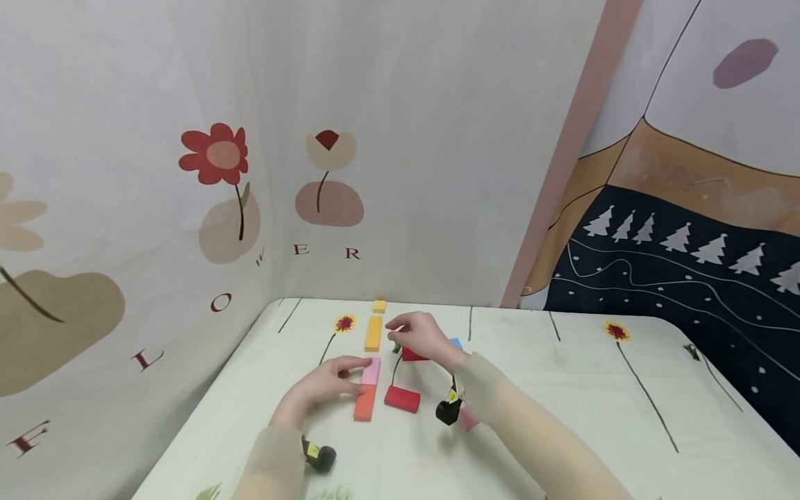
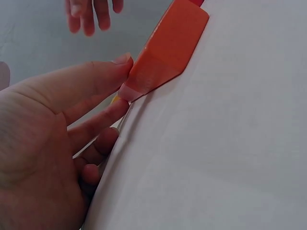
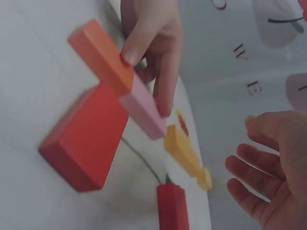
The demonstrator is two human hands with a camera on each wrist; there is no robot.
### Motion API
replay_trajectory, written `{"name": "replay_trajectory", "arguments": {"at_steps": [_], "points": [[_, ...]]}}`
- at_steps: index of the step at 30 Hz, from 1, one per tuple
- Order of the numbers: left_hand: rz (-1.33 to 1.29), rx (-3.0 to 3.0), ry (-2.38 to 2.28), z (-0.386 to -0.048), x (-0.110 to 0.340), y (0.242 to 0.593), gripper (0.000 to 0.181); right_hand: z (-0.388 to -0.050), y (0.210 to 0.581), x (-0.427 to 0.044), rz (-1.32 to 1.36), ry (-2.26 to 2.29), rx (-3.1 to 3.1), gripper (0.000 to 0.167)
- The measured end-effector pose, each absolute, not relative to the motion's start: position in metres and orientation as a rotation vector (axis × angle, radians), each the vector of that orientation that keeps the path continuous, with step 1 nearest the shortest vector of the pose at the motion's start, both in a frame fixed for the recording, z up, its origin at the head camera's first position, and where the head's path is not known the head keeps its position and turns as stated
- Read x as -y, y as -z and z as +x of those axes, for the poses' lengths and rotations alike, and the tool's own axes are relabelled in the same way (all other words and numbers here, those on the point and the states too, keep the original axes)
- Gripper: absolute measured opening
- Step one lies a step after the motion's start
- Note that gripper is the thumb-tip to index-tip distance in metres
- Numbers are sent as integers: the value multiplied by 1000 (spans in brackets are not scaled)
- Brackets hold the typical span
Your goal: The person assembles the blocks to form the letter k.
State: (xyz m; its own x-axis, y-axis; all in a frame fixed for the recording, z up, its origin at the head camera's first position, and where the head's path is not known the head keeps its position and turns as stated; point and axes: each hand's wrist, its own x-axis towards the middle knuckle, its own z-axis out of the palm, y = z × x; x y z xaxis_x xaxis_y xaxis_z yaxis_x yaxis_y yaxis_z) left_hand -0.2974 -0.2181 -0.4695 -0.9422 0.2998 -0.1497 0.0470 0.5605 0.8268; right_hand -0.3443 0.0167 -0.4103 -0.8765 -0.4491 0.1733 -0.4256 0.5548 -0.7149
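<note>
An orange block (image 1: 364, 405) and a pink block (image 1: 371, 370) lie end to end on the cloth-covered table. My left hand (image 1: 331, 380) is at their left side, its thumb touching the orange block and a finger along the pink one. Seen in the left wrist view, the left thumb (image 2: 115, 67) meets the orange block (image 2: 168, 45) at its edge. Beyond them, a yellow block (image 1: 373, 334) and a small yellow block (image 1: 379, 306) continue the row. My right hand (image 1: 425, 339) hovers right of the yellow block, its fingers loosely bent around nothing.
A red block (image 1: 402, 399) lies right of the row. Another red block (image 1: 414, 353) and a blue block (image 1: 456, 343) are partly hidden by the right hand. A second pink block (image 1: 467, 418) shows beneath the right wrist. Fabric walls (image 1: 425, 173) stand behind the table.
</note>
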Motion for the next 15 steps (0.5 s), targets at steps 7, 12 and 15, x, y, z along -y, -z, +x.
{"name": "replay_trajectory", "arguments": {"at_steps": [7,12,15], "points": [[260,-2511,-1322,-299,220,467,56,-376,425,-6,-705,1198,-2718,28],[286,-2509,-1323,-299,221,467,56,-392,432,4,-697,1136,-2722,32],[324,-2497,-1329,-299,221,468,56,-396,434,8,-691,1100,-2745,32]]}}
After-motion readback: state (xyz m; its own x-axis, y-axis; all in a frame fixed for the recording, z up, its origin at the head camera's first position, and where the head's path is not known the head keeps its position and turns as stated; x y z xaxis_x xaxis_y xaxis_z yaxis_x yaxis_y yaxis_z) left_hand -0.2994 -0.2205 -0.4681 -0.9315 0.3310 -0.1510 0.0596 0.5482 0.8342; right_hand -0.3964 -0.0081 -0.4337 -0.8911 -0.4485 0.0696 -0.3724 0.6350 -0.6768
